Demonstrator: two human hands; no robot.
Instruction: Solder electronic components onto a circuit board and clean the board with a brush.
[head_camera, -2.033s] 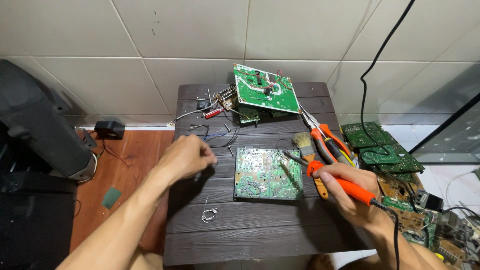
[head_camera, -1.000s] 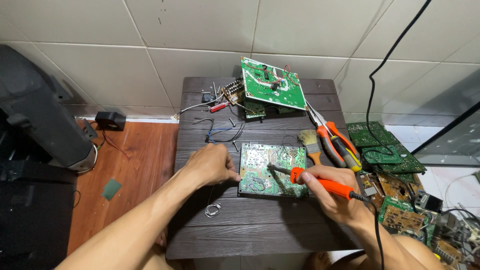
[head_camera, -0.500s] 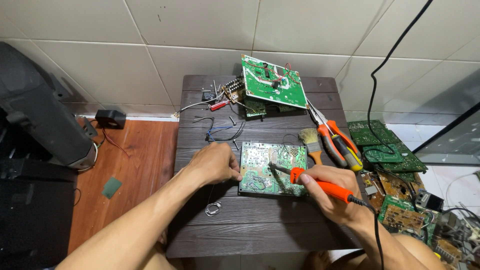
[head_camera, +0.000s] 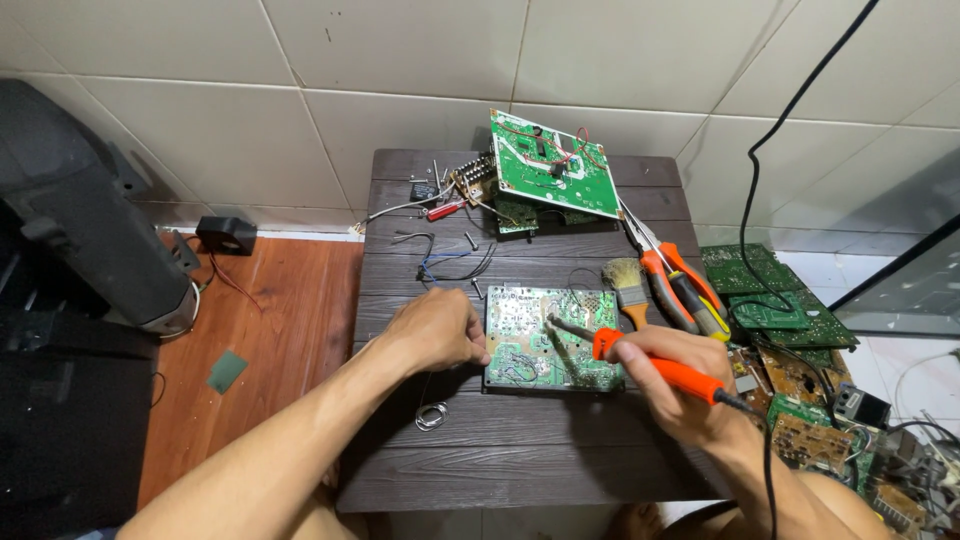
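Observation:
A green circuit board (head_camera: 530, 340) lies solder side up on the dark wooden table (head_camera: 500, 455). My right hand (head_camera: 665, 380) grips an orange-handled soldering iron (head_camera: 655, 365), whose metal tip rests over the middle of the board. My left hand (head_camera: 435, 328) is closed in a loose fist against the board's left edge; whether it pinches solder wire I cannot tell. A small coil of solder wire (head_camera: 432, 415) lies on the table just below my left wrist.
A second green board (head_camera: 550, 165) is propped at the table's back edge. A brush (head_camera: 625, 285), orange-handled pliers (head_camera: 675, 285), a red screwdriver (head_camera: 445, 210) and loose wires (head_camera: 450, 265) lie behind the work. More boards (head_camera: 770, 300) are piled on the floor at right; a black casing (head_camera: 80, 230) stands left.
My left hand moved right from the table's middle to the board's left edge. My right hand brought the iron down from the board's right side onto it.

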